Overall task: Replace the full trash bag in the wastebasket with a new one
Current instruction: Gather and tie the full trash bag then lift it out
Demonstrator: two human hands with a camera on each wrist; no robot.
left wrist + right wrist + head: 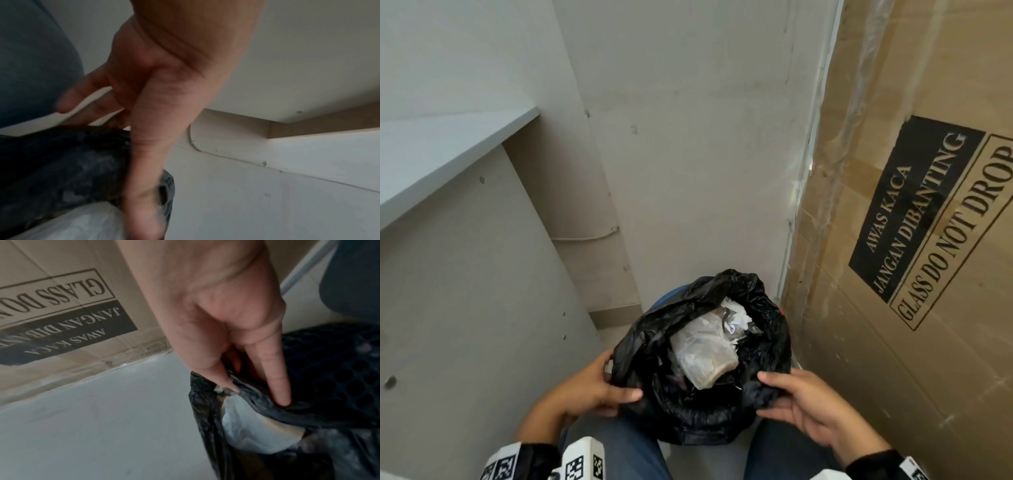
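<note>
Here the bag [702, 356], seated in the basket [666, 297], is pinched at its near rim by the left hand [589, 390] and right hand [804, 401]. Beyond these grips, the far rim should be freed evenly before lifting, with the box [914, 240] beside the bag avoided.

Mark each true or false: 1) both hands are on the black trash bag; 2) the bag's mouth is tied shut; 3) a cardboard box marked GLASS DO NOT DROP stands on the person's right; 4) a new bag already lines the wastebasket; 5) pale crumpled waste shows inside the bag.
1) True: the left hand and right hand each hold the rim of the black trash bag.
2) False: its mouth is open.
3) True: the cardboard box stands on the right.
4) False: the full bag still sits in the wastebasket; no new bag is visible.
5) True: pale waste is visible.
</note>
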